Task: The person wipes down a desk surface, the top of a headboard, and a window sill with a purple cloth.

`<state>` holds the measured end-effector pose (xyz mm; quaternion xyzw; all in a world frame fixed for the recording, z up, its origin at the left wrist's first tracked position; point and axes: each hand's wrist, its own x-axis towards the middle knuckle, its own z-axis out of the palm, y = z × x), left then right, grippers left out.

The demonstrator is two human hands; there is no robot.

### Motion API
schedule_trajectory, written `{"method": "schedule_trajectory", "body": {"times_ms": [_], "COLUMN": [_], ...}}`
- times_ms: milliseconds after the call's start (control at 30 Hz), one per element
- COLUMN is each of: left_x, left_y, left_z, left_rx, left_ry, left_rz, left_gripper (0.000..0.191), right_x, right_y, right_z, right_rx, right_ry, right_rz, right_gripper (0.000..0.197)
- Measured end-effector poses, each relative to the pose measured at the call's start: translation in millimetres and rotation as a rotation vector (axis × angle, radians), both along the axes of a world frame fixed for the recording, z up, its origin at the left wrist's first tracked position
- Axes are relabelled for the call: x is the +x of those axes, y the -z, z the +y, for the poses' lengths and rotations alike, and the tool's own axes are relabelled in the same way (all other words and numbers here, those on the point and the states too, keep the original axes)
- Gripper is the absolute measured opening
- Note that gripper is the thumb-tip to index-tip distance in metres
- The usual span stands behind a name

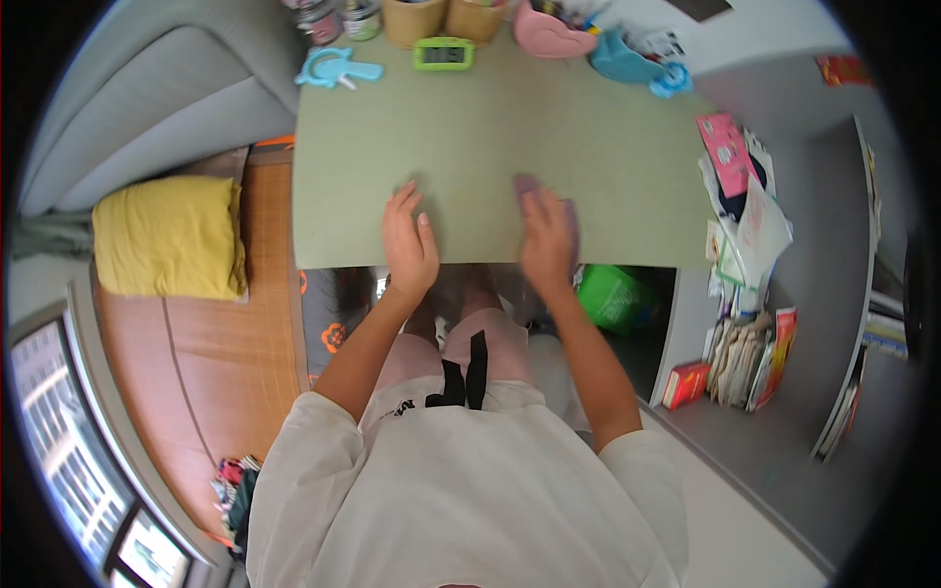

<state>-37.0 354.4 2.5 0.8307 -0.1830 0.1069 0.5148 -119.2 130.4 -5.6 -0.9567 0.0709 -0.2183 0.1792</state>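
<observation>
A pale green desk (470, 132) spreads out before me. Near its front edge, my right hand (548, 239) lies over a purple cloth (525, 182), whose edges show beyond the fingertips and along the hand's outer side. The hand and cloth are blurred. My left hand (409, 246) is at the desk's front edge to the left, empty, with the thumb apart from the slightly bent fingers. Whether it touches the desktop, I cannot tell.
Along the back stand a green digital clock (443, 54), tan pots (414, 26), a pink holder (551, 33) and a blue holder (623, 59). A light-blue handled item (338, 68) lies back left. Papers (757, 228) border the right side; a green bin (614, 298) is underneath.
</observation>
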Motion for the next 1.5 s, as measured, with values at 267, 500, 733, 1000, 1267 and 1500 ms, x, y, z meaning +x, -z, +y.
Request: {"method": "schedule_trajectory", "body": {"times_ms": [267,500,733,1000,1267,1500], "left_x": [-7,-13,-23,-44,-70,-66], "left_y": [11,4,0,7,-1,12], "left_z": [-59,-143,-220,-274,-341,-342], "left_rx": [0.07,0.067,0.085,0.084,0.095,0.106], "left_ry": [0.111,0.327,0.446,0.515,0.678,0.693], "left_rz": [0.022,-0.02,0.019,0.041,0.015,0.026], "left_gripper": [0.035,0.034,0.032,0.033,0.033,0.033], "right_x": [-31,7,-48,-63,-91,-140], "right_y": [16,-11,7,16,10,14], "right_z": [-97,4,-169,-228,-248,-313], "right_rx": [-0.049,0.516,0.098,0.27,0.065,0.058], "right_ry": [0.455,0.017,0.339,0.81,0.48,0.931], "right_rz": [0.018,-0.014,-0.074,-0.105,-0.079,-0.048], "right_gripper": [0.041,0.038,0.036,0.042,0.043,0.047]}}
